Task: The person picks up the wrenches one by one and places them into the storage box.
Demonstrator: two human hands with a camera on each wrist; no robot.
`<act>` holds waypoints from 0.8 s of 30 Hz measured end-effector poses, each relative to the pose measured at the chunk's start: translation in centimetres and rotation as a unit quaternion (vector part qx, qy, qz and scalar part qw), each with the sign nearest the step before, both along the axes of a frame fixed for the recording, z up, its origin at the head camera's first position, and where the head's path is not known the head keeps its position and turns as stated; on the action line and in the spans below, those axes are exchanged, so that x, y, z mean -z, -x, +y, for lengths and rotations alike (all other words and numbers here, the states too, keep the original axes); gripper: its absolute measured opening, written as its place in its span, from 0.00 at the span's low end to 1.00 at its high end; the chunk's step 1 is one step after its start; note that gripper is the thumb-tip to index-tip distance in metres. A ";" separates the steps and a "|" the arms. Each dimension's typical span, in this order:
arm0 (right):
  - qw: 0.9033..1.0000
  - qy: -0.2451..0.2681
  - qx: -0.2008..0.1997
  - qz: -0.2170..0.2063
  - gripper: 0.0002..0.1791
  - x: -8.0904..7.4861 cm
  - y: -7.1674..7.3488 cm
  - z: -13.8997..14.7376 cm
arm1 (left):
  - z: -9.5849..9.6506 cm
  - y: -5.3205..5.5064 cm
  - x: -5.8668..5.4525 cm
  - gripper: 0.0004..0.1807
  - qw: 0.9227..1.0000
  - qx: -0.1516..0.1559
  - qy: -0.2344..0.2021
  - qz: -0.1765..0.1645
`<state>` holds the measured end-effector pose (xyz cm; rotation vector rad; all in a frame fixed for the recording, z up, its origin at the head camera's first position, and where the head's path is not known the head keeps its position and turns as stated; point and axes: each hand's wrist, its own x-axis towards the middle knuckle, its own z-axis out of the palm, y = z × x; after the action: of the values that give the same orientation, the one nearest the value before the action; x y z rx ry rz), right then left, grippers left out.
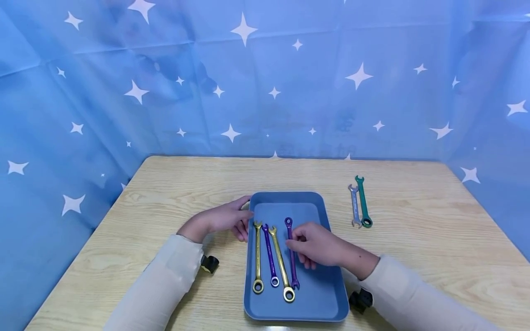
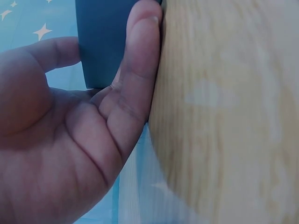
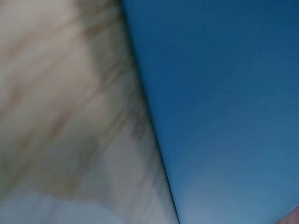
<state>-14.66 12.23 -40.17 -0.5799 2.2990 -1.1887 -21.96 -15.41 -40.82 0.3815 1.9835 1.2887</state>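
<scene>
A blue tray lies on the table with several combination wrenches in it. My left hand holds the tray's left side, thumb at the rim and fingers along the outer wall; the left wrist view shows the tray wall between thumb and fingers. Inside the tray my right hand pinches a purple wrench around its middle, partly covering it. To its left lie a gold wrench, a second purple wrench and another gold wrench. The right wrist view mostly shows the tray's blue wall.
Beyond the tray's right side, a silver open-ended wrench and a green wrench lie side by side on the wooden table. A blue curtain with white stars hangs behind and along both sides.
</scene>
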 end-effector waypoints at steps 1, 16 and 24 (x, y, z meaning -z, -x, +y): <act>1.000 -0.001 0.001 -0.002 0.21 0.0 0.0 0.0 | 0.0 0.0 0.0 0.36 1.000 -0.001 0.000 -0.001; 1.000 -0.014 0.004 -0.020 0.18 0.3 0.1 0.1 | 0.1 -0.1 -0.1 0.37 1.000 -0.009 0.007 -0.003; 0.999 -0.020 -0.005 -0.026 0.15 0.4 0.1 0.1 | 0.1 0.0 0.0 0.37 1.000 -0.002 0.002 -0.003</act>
<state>-14.75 12.28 -40.61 -0.5381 2.2692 -1.1370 -21.95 -15.32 -40.77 0.3705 1.9817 1.2879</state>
